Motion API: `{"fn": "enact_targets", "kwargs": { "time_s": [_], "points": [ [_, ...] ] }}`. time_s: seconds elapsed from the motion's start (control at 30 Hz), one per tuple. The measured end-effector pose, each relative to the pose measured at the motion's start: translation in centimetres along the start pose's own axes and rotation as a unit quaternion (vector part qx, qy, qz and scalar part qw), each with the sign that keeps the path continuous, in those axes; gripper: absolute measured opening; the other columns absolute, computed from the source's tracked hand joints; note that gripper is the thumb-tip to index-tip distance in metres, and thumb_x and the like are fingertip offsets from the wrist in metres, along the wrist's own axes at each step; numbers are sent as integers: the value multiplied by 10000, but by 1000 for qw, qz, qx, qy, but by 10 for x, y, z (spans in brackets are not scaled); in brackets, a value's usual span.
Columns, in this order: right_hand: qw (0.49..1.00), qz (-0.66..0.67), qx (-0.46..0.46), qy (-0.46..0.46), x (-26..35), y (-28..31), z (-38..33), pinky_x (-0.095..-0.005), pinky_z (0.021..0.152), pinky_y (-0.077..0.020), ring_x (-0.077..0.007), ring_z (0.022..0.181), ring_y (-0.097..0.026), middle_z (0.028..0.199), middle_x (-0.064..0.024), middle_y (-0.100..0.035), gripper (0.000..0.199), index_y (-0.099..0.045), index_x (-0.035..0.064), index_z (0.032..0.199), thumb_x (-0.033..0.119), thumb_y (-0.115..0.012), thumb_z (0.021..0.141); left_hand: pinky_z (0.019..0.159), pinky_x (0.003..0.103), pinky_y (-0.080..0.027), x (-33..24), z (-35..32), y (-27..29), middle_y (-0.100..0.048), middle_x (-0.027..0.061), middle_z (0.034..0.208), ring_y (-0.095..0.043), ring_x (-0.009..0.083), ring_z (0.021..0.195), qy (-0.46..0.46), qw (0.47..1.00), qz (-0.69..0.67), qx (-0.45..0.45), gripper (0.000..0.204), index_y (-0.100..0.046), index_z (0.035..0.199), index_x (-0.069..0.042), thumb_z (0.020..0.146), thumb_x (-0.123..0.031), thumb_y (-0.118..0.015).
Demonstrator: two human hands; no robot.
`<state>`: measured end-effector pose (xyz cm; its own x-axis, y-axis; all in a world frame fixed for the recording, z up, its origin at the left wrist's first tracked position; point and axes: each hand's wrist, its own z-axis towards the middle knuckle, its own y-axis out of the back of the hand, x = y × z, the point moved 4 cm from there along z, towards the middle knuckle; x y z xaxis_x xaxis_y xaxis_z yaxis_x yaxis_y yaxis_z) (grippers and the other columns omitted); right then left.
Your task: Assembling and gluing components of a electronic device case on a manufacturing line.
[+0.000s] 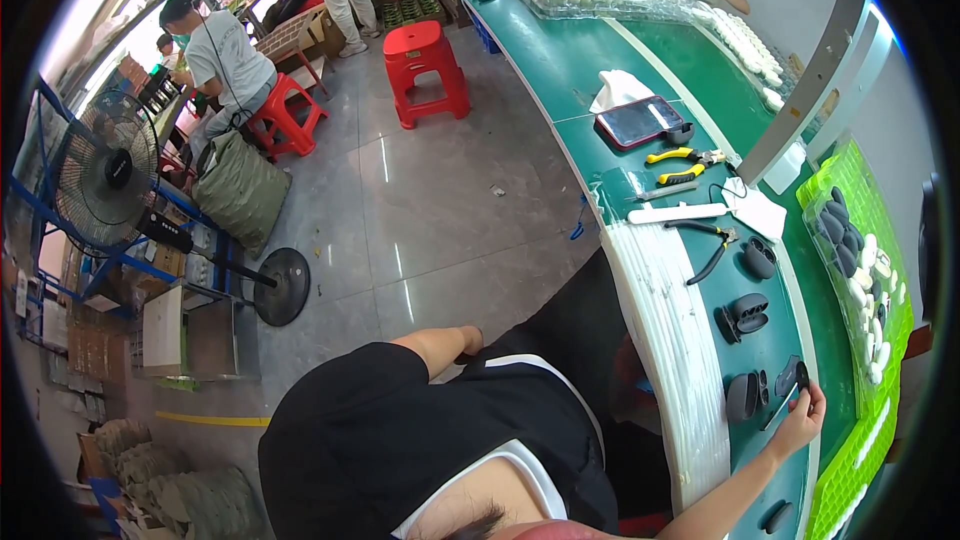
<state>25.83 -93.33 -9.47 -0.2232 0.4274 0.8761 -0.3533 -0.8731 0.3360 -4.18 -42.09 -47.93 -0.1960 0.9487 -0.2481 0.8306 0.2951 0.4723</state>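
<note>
Black part [802, 376], pinched by the right hand [803, 417], could drop near the surface's [565, 50] right edge if grip slackens; left hand [468, 341]: cannot tell.

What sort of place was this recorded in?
Probably a small-parts assembly workshop: a long green workbench, yellow-handled pliers on it, and small black cases laid out along it.

Fan hub [118, 169]: pale lettering, too small to read.

Right forearm [735, 488] outstretched, right hand [800, 420] curled, left hand [468, 341] well apart
</note>
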Motion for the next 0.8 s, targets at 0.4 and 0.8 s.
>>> {"fn": "enact_targets", "kwargs": {
  "time_s": [0.4,0.8],
  "points": [
    [1000,0,1,-3,1,-2,-1,-157,535,-354,-28,649,-470,830,15,-590,144,-615,28,949,61,-537,834,793,416,-450,-4,9,-4,-620,177,976,-570,362,930,-69,996,60,1,288,-669,897,-94,685,-271,-590],
    [1000,0,3,-2,-4,-1,1,-156,534,-351,-29,641,-466,828,18,-586,140,-617,29,945,60,-539,833,804,417,-440,-4,3,7,-602,201,1002,-558,358,957,-14,1000,-1,-8,358,-671,878,-68,694,-363,-588]
  ]
}}
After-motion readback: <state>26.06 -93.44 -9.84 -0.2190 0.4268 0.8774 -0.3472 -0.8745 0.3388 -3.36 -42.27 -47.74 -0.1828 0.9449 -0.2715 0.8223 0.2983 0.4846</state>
